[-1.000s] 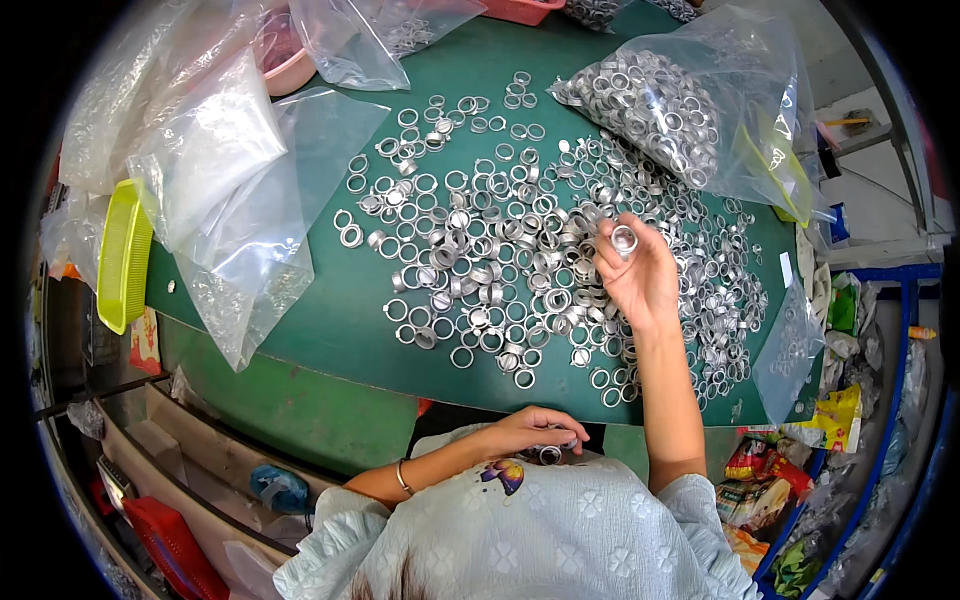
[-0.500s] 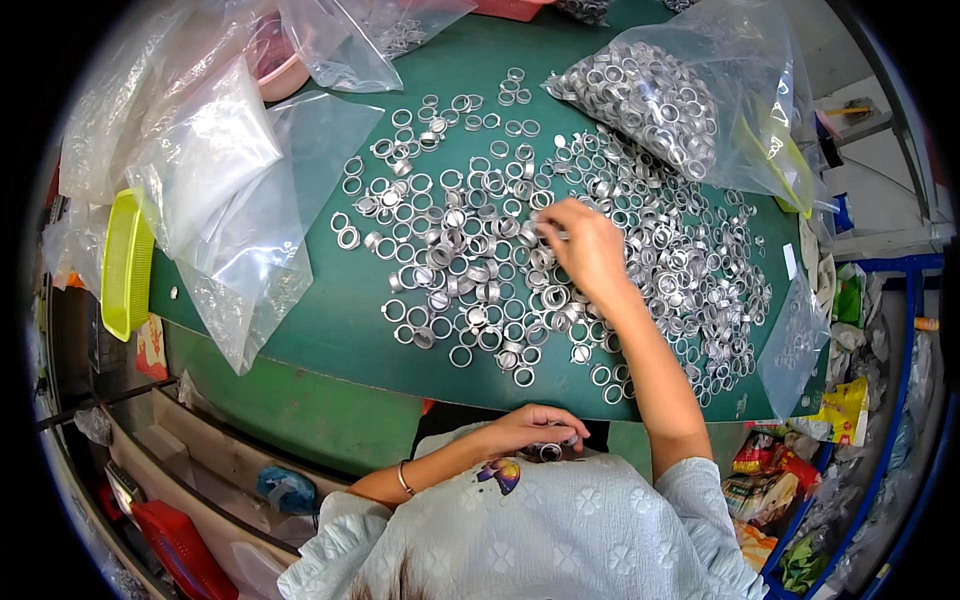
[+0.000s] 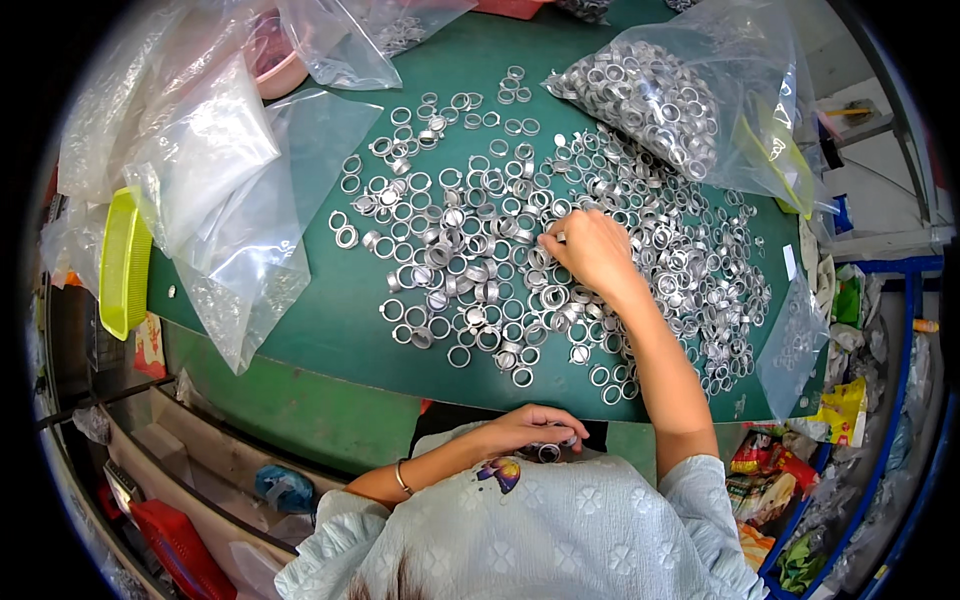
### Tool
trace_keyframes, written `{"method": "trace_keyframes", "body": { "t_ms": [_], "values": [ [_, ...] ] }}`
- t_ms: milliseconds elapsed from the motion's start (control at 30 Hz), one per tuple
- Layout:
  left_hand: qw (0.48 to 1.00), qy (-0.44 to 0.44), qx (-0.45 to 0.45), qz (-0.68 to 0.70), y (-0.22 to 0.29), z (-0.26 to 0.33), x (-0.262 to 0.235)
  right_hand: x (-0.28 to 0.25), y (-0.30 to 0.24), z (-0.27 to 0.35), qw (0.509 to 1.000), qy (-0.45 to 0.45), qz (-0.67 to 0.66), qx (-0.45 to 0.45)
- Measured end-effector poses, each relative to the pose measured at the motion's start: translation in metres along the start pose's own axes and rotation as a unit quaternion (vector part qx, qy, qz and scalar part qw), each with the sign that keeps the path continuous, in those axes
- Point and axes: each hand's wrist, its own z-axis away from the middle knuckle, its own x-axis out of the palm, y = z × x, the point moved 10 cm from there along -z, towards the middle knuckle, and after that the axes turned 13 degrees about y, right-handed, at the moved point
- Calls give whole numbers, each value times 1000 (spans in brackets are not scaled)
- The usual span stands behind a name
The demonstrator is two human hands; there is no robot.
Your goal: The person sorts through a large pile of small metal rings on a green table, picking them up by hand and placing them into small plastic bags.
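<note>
My right hand (image 3: 592, 252) reaches into the spread of small silver metal rings (image 3: 455, 268) on the green table. Its thumb and fingers are pinched together at the rings; what lies between them is hidden. Close to my body, below the table's front edge, my left hand (image 3: 532, 428) is curled around metal rings (image 3: 548, 453). A few of them show under its fingers; how many it holds is hidden. Some rings on the table stand on edge or overlap, and some have a flat disc in them.
A clear bag full of rings (image 3: 650, 100) rests at the back right. Empty-looking clear bags (image 3: 240, 230) cover the table's left side, beside a yellow-green basket (image 3: 124, 265). A pink basin (image 3: 283, 78) stands behind them. Blue racks (image 3: 905, 340) with packets are on the right.
My right hand has shifted slightly right, and its fingers have drawn in from a ring. The left hand stays in place, still curled.
</note>
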Motion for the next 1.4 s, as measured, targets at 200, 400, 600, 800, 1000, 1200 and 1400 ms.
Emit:
{"method": "trace_keyframes", "body": {
  "t_ms": [200,400,600,800,1000,1200,1400],
  "values": [
    [1000,4,-20,5,1,1,0,10,-5,-9,995,-93,-41,-5],
    [1000,-15,-3,-18,0,0,1,3,25,3,984,-20,-172,33],
    [1000,-12,-6,-21,-2,-1,0,12,2,-10,998,-66,-13,-1],
    [1000,-11,-4,-15,-2,0,-1,20,-24,-15,991,-109,51,-55],
    [999,-19,-8,-37,-4,-2,-1,-13,25,2,908,-46,-415,33],
    [999,-25,-5,-46,-2,-1,1,-15,56,16,500,-70,-836,214],
    [999,-24,-10,-44,-2,-1,2,-2,73,-9,678,9,-691,250]
  ]
}}
